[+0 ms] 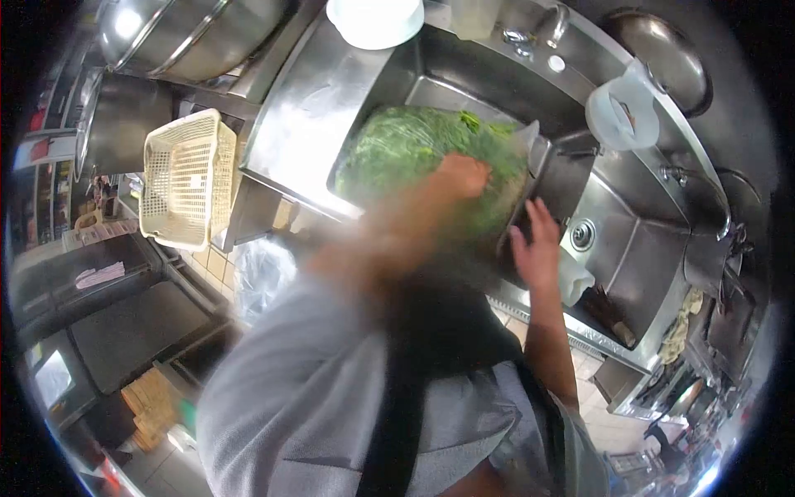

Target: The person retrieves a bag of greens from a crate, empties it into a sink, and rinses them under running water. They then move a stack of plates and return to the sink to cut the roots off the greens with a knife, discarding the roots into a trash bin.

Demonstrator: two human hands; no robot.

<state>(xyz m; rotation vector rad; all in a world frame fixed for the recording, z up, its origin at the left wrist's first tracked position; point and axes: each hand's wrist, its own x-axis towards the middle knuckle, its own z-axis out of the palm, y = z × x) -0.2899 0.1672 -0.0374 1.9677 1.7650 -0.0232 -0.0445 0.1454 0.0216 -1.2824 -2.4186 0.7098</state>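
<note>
Leafy greens (397, 141) fill much of the left sink basin, with clear plastic film visible at their right side. My left hand (465, 176) is over the greens and touches them. Its fingers are blurred and partly hidden, so its grip cannot be made out. To the right, my right hand (540, 244) is open beside the divider between the basins, its fingers apart and nothing in it.
A cream plastic basket (184, 180) stands at the left. The right basin (633, 257) has a drain and a dark brush-like object (609, 313). A translucent container (623, 113) sits near the back rim; a white bowl (377, 21) is at the top.
</note>
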